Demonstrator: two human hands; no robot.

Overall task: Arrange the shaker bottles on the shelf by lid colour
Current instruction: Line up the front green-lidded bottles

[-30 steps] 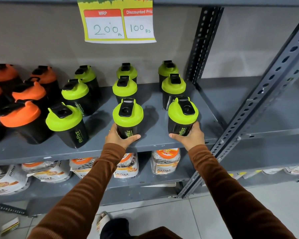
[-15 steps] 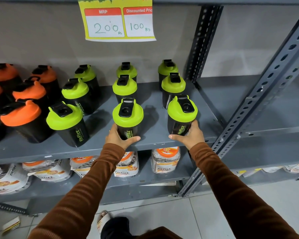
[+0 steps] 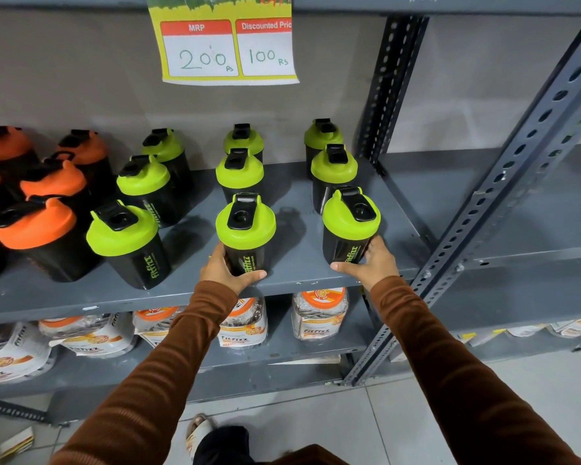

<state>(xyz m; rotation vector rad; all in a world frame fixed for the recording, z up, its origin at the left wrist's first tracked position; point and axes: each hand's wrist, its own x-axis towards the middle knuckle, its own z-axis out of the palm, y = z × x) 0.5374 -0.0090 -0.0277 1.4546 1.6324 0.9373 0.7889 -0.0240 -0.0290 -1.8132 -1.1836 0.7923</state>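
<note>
- The orange-lidded bottles [image 3: 36,226] stand bunched at the left end of the grey shelf [image 3: 292,263], just where they stood a second ago.
- Next to them, a column of three green-lidded bottles runs front to back; its front bottle [image 3: 125,243] leans slightly left and has not shifted.
- The left hand [image 3: 223,270] keeps its grip clamped on the base of the middle front bottle [image 3: 245,229], thumb across the front and fingers behind. The bottle stands upright near the shelf's front edge, in the same spot as before.
- The right hand [image 3: 371,261] wraps the base of the right front bottle [image 3: 349,226], grip closed on it, thumb pointing left along the shelf edge. Compared with a second ago, this bottle sits slightly further back, now almost touching the bottle behind it [image 3: 332,172], and the hand has moved in with it.
- Two more green-lidded bottles line up behind each held one, unchanged.
- The price sign [image 3: 228,45] hangs above, reading 200 and 100.
- Packets [image 3: 319,317] fill the lower shelf beneath the hands.
</note>
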